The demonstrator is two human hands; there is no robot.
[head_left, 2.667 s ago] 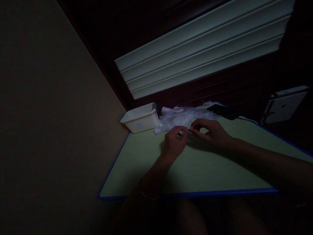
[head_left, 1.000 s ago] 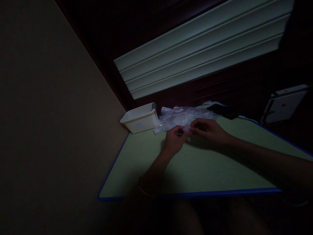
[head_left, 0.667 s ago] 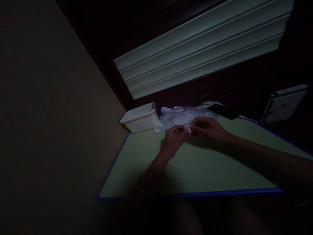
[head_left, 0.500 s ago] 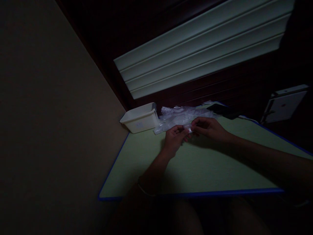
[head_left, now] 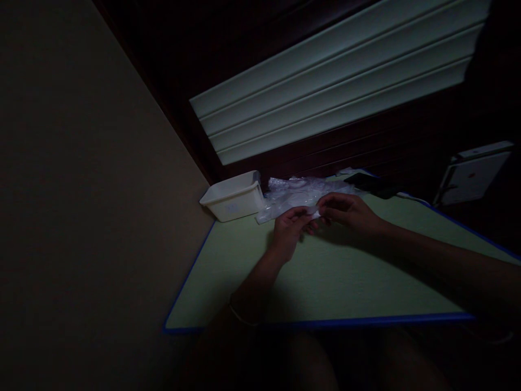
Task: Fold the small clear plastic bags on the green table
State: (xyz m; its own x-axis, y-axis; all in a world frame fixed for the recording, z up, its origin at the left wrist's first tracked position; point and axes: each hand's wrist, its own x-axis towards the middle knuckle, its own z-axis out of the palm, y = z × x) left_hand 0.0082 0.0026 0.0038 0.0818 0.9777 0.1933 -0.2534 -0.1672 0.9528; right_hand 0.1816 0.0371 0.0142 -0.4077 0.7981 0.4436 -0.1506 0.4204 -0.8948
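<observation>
Both hands meet above the pale green table (head_left: 325, 288), pinching one small white piece (head_left: 316, 214) between them. My left hand (head_left: 288, 231) has its thumb and fingers closed on the piece's left side. From the right, my right hand (head_left: 345, 212) grips it with thumb and fingertips. The piece is too small and dim for me to tell its kind. Just behind the hands lies a heap of crumpled clear plastic bags (head_left: 297, 193), partly hidden by the fingers.
A white plastic bin (head_left: 236, 201) with a small label stands at the table's back left, by the wall. Dark flat objects (head_left: 372, 184) lie at the back right. A white box (head_left: 474, 174) is off to the right, past the blue table edge.
Both hands stay nearly in place. The fingers have shifted slightly, and a little more of the white piece shows between them.
</observation>
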